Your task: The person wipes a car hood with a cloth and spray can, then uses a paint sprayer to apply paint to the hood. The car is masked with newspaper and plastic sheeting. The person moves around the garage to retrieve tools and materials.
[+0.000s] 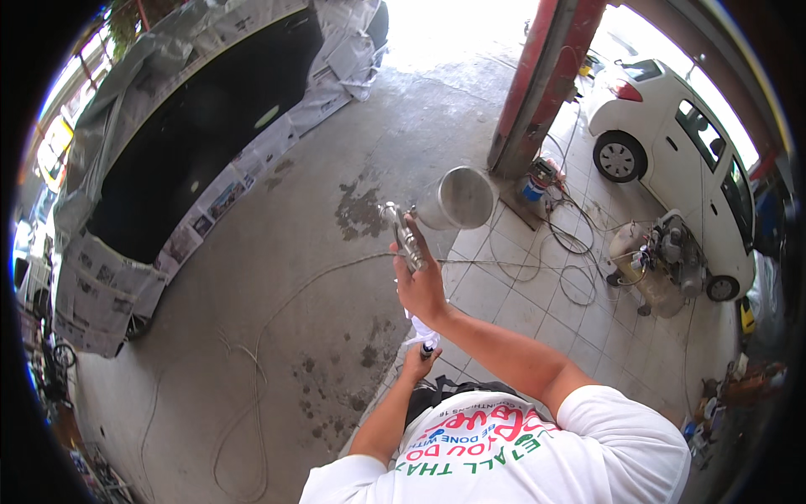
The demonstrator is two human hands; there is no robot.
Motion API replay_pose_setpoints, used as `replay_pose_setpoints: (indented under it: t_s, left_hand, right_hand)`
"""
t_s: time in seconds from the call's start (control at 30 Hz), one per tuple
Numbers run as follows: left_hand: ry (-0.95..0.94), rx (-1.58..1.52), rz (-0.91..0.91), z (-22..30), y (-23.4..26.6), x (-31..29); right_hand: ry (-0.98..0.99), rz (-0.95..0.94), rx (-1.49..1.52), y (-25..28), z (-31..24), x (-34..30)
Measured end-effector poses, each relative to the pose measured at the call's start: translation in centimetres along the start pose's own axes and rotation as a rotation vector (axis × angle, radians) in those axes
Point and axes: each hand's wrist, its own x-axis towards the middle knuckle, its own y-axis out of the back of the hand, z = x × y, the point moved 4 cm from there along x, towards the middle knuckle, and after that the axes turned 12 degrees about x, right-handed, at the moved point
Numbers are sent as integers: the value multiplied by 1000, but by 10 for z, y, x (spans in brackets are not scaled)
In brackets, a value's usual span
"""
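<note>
My right hand (422,287) is closed around the handle of a metal spray gun (406,238), held out in front of me. A silvery, round paint cup (466,199) is attached on the gun's right side and tilts so that its wide end shows. Below, close to my waist, my left hand (417,363) is closed on a crumpled white cloth (422,333) with a short dark cylindrical piece by the fingers. Whether that piece joins the gun's handle or a hose cannot be made out.
A car's black panel (210,126), edged with newspaper masking (105,290), stands at left. Thin hose (332,267) loops across the concrete floor. A red post (541,84), an air compressor (659,260) and a white car (663,126) stand at right. Dark stains mark the floor.
</note>
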Motion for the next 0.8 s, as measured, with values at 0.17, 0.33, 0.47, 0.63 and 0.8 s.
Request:
replay_pose_setpoints:
  t_s: [0.17,0.33,0.47,0.63,0.8]
  left_hand:
    - [-290,-441,141,99,77,-1]
    - [-277,-441,61,135,124,12]
    - [-129,-429,10,143,143,8]
    - [-351,-443,151,172,183,28]
    - [-128,-1104,-525,111,148,93]
  right_hand:
    - [19,60,47,9,-3,1]
    - [-23,121,96,11,-5,9]
    - [-49,141,72,3,4,16]
    - [-88,172,181,-16,20,30]
    - [-197,91,262,-19,30,47]
